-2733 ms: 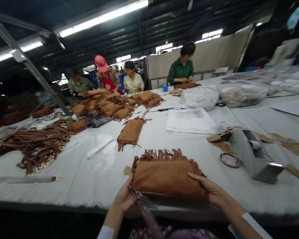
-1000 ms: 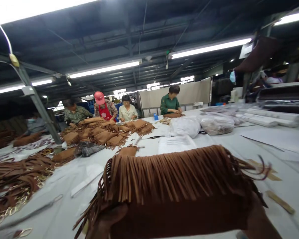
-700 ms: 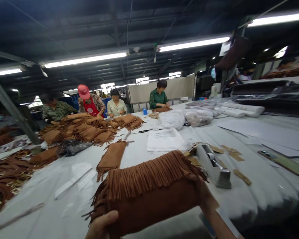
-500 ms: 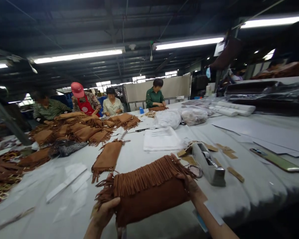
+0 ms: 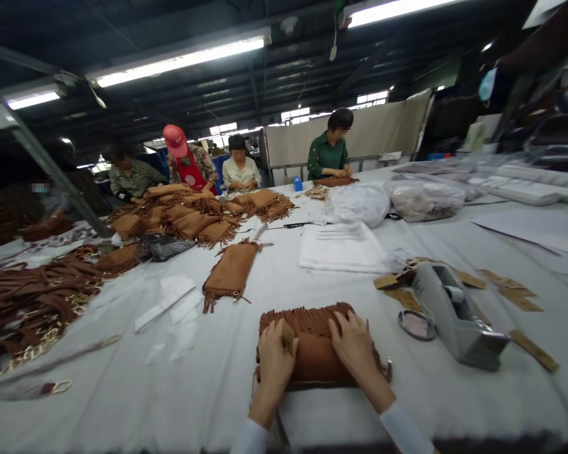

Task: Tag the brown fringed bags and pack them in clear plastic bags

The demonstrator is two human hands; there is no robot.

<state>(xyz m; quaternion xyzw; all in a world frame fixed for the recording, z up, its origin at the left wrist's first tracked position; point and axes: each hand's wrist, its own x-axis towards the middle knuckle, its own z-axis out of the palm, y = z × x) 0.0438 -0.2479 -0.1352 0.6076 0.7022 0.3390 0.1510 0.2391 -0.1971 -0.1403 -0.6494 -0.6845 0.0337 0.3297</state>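
Note:
A brown fringed bag [image 5: 312, 359] lies on the white-covered table, its fringe along the far side. My left hand [image 5: 275, 353] rests on the bag's left part, fingers closed on a small tan tag [image 5: 288, 337]. On the right part of the fringe lies my right hand [image 5: 355, 343], its fingers spread and bent over the strands. A second, lighter brown fringed bag [image 5: 231, 270] lies flat beyond, to the left. To the right stand a grey tape dispenser [image 5: 459, 315] and a small round dish [image 5: 416, 325].
Piled brown bags [image 5: 184, 214] and straps with metal rings [image 5: 33, 302] cover the left side. White folded sheets [image 5: 341, 247], plastic-wrapped bundles [image 5: 426, 198] and tan tags [image 5: 534, 350] lie ahead and right. Several people work across the table.
The bag has gone from being held up and tilted to lying on the table. Both hands have moved from its sides onto its top. The view has shifted left.

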